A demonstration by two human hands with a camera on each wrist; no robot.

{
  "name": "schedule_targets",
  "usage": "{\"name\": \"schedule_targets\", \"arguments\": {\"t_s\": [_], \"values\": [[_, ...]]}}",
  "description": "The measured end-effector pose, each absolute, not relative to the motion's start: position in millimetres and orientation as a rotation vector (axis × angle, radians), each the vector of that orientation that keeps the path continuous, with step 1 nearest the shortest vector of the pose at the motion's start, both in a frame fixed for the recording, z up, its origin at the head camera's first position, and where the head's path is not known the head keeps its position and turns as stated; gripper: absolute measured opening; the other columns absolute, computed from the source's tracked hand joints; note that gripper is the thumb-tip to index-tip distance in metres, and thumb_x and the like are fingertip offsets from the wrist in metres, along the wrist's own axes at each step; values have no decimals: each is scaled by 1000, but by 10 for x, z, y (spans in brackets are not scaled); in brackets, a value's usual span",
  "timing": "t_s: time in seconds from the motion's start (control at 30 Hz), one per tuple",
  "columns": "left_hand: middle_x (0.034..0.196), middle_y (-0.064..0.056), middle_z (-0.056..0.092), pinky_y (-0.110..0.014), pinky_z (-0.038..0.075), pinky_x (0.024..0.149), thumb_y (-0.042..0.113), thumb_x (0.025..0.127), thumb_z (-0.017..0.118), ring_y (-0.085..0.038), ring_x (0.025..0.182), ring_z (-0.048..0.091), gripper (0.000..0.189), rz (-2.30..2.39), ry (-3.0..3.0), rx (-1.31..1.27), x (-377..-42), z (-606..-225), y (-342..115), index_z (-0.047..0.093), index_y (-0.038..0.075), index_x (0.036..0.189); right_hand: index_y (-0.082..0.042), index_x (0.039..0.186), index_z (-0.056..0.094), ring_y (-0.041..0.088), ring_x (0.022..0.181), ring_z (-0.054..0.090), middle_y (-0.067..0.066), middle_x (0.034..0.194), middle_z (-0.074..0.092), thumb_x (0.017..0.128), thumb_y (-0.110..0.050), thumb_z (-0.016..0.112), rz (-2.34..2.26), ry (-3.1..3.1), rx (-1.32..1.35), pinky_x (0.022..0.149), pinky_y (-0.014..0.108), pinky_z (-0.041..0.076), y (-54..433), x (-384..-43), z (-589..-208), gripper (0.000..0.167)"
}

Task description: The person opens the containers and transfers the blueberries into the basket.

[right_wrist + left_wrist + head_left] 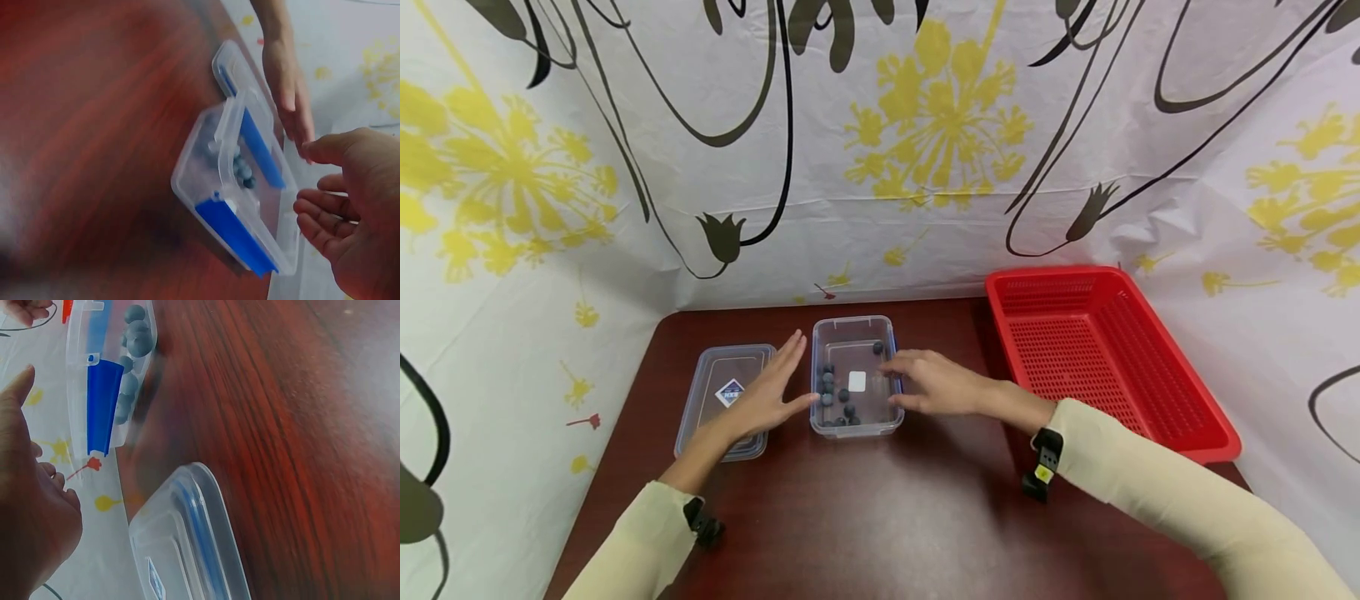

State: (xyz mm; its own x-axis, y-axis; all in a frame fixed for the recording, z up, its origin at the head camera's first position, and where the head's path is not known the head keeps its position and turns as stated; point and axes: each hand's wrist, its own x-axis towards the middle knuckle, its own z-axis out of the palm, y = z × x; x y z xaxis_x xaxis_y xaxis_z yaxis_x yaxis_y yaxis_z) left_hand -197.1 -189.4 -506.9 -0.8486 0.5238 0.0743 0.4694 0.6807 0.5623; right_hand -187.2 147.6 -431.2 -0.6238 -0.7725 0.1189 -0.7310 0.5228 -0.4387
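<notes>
A clear plastic container (857, 429) with blue side clips stands uncovered on the table, with several blueberries (827, 387) inside, mostly along its left and front sides. My left hand (769, 393) is beside its left wall, fingers extended and thumb tip at the rim, with nothing held. My right hand (942, 383) hovers at the right rim, fingers loosely bent and apart from the thumb, nothing between them. In the right wrist view the right hand (350, 206) is above the rim. The container's lid (707, 392), with a blue diamond label, lies to the left, partly behind my left hand.
A red perforated plastic basket (1206, 446) stands at the right of the dark reddish-brown table (850, 525), partly behind my right forearm. A white sheet with yellow flowers (940, 250) hangs behind the table and along both sides.
</notes>
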Motion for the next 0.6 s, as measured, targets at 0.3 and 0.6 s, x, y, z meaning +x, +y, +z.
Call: {"name": "schedule_targets", "arguments": {"t_s": [0.3,0.6], "values": [[179,-14,-4,-67,15,127,54,96,74,-38,164,1,112,758,2741,914,-2048,-5071,-1816,6,3,170,3,125,74,26,97,73,14,110,75,93,-13,81,-706,2593,-1396,86,36,61,1343,-2216,-4440,36],[178,-15,-5,-69,16,125,61,86,81,-37,164,0,128,727,2666,914,-2078,-5085,-1842,5,0,169,3,119,76,23,95,74,15,110,77,92,-13,81,-684,2511,-1365,83,27,59,1178,-2416,-4629,32]]}}
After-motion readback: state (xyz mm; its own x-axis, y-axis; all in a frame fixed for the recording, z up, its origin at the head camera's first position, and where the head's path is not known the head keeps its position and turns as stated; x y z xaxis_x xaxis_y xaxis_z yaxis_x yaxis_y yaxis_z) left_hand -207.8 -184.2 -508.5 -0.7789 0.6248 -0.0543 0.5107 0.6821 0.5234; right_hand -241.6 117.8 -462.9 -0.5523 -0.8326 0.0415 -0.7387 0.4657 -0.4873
